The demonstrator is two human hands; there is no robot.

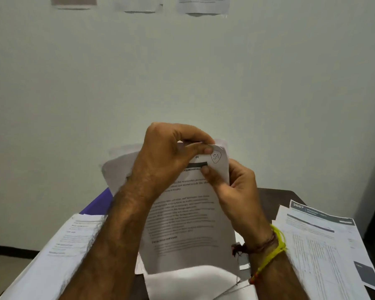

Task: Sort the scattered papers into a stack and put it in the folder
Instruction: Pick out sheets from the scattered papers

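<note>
Here both hands pinch the sheets (pixel 188 213) at frame centre: left hand (pixel 169 156) at the top edge, right hand (pixel 232 189) beside it; the long axis runs up-frame, purple folder (pixel 97 202) lower left.

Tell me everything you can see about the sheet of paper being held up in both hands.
The sheet is white printed paper, held up off the table and tilted toward the camera. It carries blurred paragraphs, a dark bar near the top and a circled handwritten mark at its top right corner. The left hand pinches its top edge; the right hand grips its right side. More white paper shows behind it, and its bottom edge hangs over other white sheets.
</note>
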